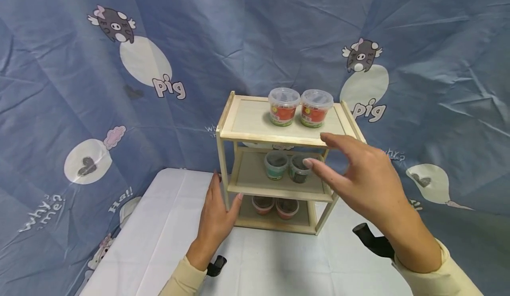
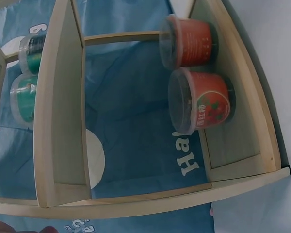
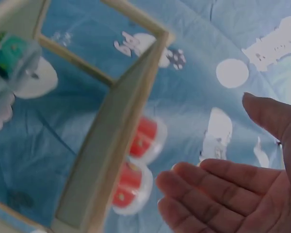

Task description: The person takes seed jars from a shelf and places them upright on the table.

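Observation:
A three-tier wooden shelf (image 1: 249,117) stands on a white-covered table. On its top board sit two lidded clear tubs with red and green labels, a left tub (image 1: 283,112) and a right tub (image 1: 314,113). Two green-labelled tubs (image 1: 275,170) stand on the middle board, and two red tubs (image 2: 211,99) on the bottom one. My left hand (image 1: 218,216) is beside the shelf's left front post, fingers extended and thumb spread. Before the right end of the top board hovers my right hand (image 1: 364,178), thumb and fingers apart, with nothing between them.
A blue cloth (image 1: 191,35) printed with pigs and words hangs behind and to the left of the shelf. White table cover (image 1: 159,225) extends in front and to the left. A black strap piece (image 1: 374,241) is worn on each wrist.

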`<action>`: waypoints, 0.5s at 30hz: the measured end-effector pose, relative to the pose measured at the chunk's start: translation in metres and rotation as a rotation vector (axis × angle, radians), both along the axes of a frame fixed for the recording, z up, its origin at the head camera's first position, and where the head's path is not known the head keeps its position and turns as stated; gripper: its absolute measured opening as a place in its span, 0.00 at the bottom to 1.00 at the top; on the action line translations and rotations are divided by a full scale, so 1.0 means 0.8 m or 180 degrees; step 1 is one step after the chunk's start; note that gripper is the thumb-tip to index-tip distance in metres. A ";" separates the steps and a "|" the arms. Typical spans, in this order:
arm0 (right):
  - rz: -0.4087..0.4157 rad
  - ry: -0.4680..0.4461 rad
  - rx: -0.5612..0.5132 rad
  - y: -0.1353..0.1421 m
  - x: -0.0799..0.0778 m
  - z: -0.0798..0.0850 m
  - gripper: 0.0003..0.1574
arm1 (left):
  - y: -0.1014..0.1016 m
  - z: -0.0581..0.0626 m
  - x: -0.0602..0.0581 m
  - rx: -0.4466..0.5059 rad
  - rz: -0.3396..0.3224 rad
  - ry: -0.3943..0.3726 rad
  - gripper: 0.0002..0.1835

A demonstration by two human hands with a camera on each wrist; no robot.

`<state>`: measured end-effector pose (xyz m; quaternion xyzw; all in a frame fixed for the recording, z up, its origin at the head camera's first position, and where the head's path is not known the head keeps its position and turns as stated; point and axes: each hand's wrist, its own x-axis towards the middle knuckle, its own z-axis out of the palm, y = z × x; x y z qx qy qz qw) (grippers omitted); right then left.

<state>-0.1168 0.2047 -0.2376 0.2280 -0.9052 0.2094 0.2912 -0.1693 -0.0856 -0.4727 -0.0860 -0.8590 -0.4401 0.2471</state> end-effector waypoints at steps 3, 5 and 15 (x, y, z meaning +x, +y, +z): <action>0.0026 0.0138 -0.0210 0.005 -0.009 0.013 0.28 | 0.000 0.001 -0.002 0.0053 -0.0038 -0.0006 0.50; 0.0013 0.0220 -0.0345 0.009 -0.018 0.020 0.27 | 0.000 0.002 -0.002 0.0091 -0.0055 -0.0029 0.49; -0.0205 0.0315 -0.0457 0.020 -0.070 0.032 0.58 | 0.000 0.007 -0.006 0.0187 -0.0003 0.0193 0.41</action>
